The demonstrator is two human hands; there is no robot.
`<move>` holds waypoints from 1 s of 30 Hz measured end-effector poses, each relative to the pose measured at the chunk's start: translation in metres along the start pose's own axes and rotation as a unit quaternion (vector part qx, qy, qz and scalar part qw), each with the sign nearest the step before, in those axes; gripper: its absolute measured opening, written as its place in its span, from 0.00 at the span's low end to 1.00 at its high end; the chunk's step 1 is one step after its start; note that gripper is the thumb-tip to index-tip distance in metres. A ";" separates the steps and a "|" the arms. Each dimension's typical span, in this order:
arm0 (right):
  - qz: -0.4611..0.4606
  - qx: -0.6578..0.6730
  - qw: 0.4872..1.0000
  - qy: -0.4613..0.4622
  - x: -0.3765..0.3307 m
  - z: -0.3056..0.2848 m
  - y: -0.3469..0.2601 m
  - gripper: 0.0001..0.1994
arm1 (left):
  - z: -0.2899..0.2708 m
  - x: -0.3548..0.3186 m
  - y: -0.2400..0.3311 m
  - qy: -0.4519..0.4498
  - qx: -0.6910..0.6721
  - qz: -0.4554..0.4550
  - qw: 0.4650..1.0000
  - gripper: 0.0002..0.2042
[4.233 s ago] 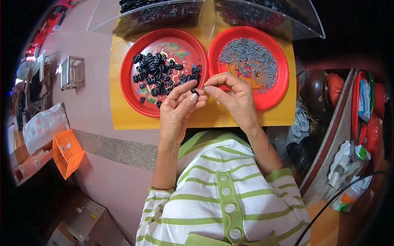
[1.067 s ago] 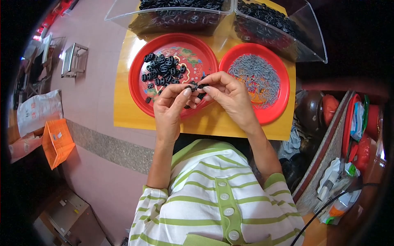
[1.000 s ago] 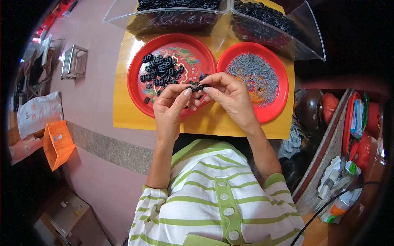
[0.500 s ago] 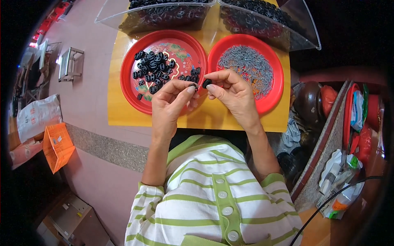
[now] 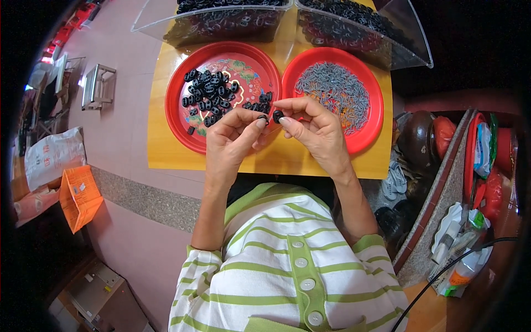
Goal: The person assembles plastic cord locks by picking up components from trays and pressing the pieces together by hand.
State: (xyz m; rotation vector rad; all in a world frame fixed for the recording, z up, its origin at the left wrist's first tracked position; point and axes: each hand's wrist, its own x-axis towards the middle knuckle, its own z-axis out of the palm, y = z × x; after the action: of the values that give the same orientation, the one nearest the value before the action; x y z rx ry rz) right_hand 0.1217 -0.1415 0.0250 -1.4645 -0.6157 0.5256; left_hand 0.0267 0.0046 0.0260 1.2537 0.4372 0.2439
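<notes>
My left hand point(image 5: 229, 135) pinches a small dark piece point(image 5: 263, 117) between thumb and forefinger, mostly hidden by the fingertips. Close beside it, thumb and forefinger of my right hand point(image 5: 315, 130) grip a rounded black plastic piece point(image 5: 277, 116), which looks like a cord lock part. Both hands hover over the near rims of two red round trays. In the left tray point(image 5: 172, 119) lies a pile of black two-holed plastic pieces point(image 5: 211, 88), with a smaller group point(image 5: 258, 104) near my left fingers. The right tray point(image 5: 377, 105) holds many thin grey pieces, apparently little metal springs point(image 5: 334, 91).
Two clear plastic bins, a left one point(image 5: 221, 27) and a right one point(image 5: 354, 39), stand behind the trays, full of black pieces. Everything rests on a yellow table point(image 5: 177, 157). Jars point(image 5: 416, 133) and a ledge point(image 5: 437, 182) are at the right; a metal stool point(image 5: 98, 87) stands left.
Both hands stay together in nearly the same spot, each keeping its piece. The whole view has shifted very slightly.
</notes>
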 end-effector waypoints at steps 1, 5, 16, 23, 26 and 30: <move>0.015 0.024 1.000 -0.001 -0.001 0.000 0.002 0.11 | 0.000 0.000 -0.001 -0.004 -0.005 -0.009 1.000 0.05; 0.009 0.027 1.000 -0.008 -0.001 -0.001 0.003 0.10 | 0.002 0.000 0.001 -0.012 -0.010 -0.012 1.000 0.05; 0.039 0.098 0.994 -0.010 -0.001 0.004 0.004 0.10 | 0.000 0.000 0.000 -0.011 0.002 -0.034 0.999 0.07; 0.003 0.074 0.997 -0.010 -0.002 0.005 0.006 0.09 | -0.001 0.001 0.002 -0.032 -0.013 -0.047 0.998 0.08; -0.003 0.086 0.996 0.001 -0.003 0.008 0.008 0.08 | -0.001 0.002 -0.002 -0.051 -0.041 -0.037 0.997 0.07; 0.000 0.103 0.995 0.020 -0.004 0.013 0.010 0.08 | -0.002 0.006 -0.004 -0.060 -0.012 -0.028 0.998 0.07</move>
State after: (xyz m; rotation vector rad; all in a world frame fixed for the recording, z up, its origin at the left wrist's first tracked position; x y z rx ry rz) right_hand 0.1102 -0.1342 0.0144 -1.2779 -0.5142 0.5411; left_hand 0.0309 0.0071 0.0204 1.2245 0.3640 0.1251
